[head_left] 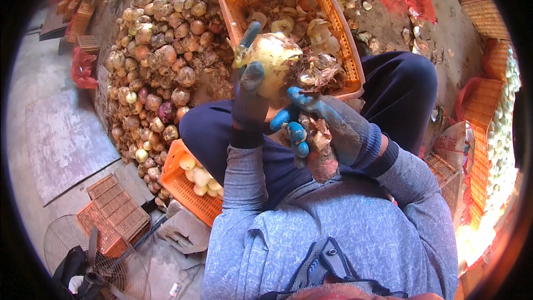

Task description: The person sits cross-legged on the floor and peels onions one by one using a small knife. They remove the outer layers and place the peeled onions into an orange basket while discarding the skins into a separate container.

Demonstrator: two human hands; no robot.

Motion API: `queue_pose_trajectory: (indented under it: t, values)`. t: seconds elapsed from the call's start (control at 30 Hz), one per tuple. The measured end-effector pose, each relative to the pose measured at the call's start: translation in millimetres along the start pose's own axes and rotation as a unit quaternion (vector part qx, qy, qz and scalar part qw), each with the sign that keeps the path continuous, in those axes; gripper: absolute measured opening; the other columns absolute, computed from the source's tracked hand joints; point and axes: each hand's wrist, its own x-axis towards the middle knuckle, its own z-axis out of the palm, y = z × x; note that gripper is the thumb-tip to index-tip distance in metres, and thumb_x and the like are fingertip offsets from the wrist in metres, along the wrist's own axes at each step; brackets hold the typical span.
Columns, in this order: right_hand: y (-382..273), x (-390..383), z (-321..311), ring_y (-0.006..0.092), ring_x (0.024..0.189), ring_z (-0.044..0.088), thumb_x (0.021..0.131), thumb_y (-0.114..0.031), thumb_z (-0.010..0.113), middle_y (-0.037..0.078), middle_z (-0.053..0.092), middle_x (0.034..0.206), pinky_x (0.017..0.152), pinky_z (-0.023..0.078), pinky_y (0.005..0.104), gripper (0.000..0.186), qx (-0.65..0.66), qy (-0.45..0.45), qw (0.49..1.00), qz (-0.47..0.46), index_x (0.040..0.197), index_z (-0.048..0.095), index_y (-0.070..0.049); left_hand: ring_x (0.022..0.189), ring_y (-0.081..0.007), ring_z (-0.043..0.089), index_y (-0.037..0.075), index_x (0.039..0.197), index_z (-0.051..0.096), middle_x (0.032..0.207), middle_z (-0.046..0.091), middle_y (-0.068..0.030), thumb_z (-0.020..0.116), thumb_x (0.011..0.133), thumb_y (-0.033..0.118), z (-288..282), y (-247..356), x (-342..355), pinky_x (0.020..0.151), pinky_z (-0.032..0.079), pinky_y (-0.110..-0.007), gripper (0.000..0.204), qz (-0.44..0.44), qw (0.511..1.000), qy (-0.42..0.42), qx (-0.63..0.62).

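Pale, glossy yellow-white flesh shows on the big, nearly bare onion (272,58) in the left fingers (252,76), which grasp it from its left side, one finger reaching up past the top. The right fingers (302,99), in a grey knit glove with blue coating, curl just below and to the right of it around a clump of brown onion skin (317,133); a blunt pinkish end sticks out beneath them, and I cannot tell whether it is a tool or part of an onion.

The work looks like stripping skin. It should go best with the left fingers cupping the round flank firmly without squeezing, since wet flesh is likely slippery, while the right fingers pinch loose edges and pull along the curve. Dropping the clump first would probably give a cleaner pinch.

Beyond both sets of fingers, a latticed plastic waste crate (335,16) holds curved pale scraps (319,39) and, just right of the onion, a crumpled wad of dry skin (321,72), brittle and flaky. Left of the left fingers spreads a heap of unpeeled onions (150,55), papery, tan and dusty. Below and left of them, smooth peeled onions (199,175) sit in an orange crate (194,205).
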Motion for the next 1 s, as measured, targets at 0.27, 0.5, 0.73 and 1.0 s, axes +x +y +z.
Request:
queue_pose_trajectory:
  t: [0.27,0.5,0.73,1.0]
  values:
    - [-14.5,3.9,7.2,0.0161,0.074,0.07,0.102,-0.036,0.07,0.008,0.073,0.097,0.064,0.058,0.0293,0.05,-0.261,0.053,0.964,0.004,0.141,0.061,-0.005,0.134,-0.0363,0.06,0.005,0.167,0.025,0.149,0.053,-0.0223,0.083,0.091,0.044,17.8,10.1,2.6,0.112,0.055,-0.053,0.103,-0.084,0.972,-0.054,-0.212]
    - [-118.2,-0.1,5.4,0.0118,0.067,0.068,0.103,-0.032,0.068,0.007,0.074,0.094,0.058,0.058,0.0281,0.042,-0.468,0.019,0.859,0.209,0.135,0.067,-0.005,0.15,-0.0373,0.045,0.0,0.167,0.023,0.166,0.039,-0.0223,0.053,0.095,0.081,6.6,6.9,-8.3,0.125,0.038,-0.055,0.113,-0.107,0.99,-0.044,-0.083]
    - [-134.1,4.4,-27.8,0.0115,0.085,0.071,0.102,-0.01,0.066,0.006,0.076,0.102,0.071,0.06,0.031,0.031,-0.501,-0.058,0.85,0.151,0.132,0.068,-0.002,0.149,-0.0354,0.045,-0.004,0.162,0.035,0.163,0.046,-0.02,0.054,0.1,0.071,-2.6,-2.5,-15.2,0.125,0.036,-0.052,0.099,-0.1,0.991,0.007,-0.085]
    - [-133.7,19.9,-42.2,0.0165,0.053,0.067,0.102,-0.032,0.066,0.011,0.072,0.069,0.05,0.055,0.0331,0.031,-0.634,-0.12,0.757,0.1,0.107,0.075,-0.003,0.145,-0.0337,0.049,0.0,0.157,0.044,0.158,0.051,-0.0189,0.048,0.104,0.062,1.7,-9.4,-14.3,0.123,0.039,-0.052,0.082,-0.099,0.991,0.067,-0.06]
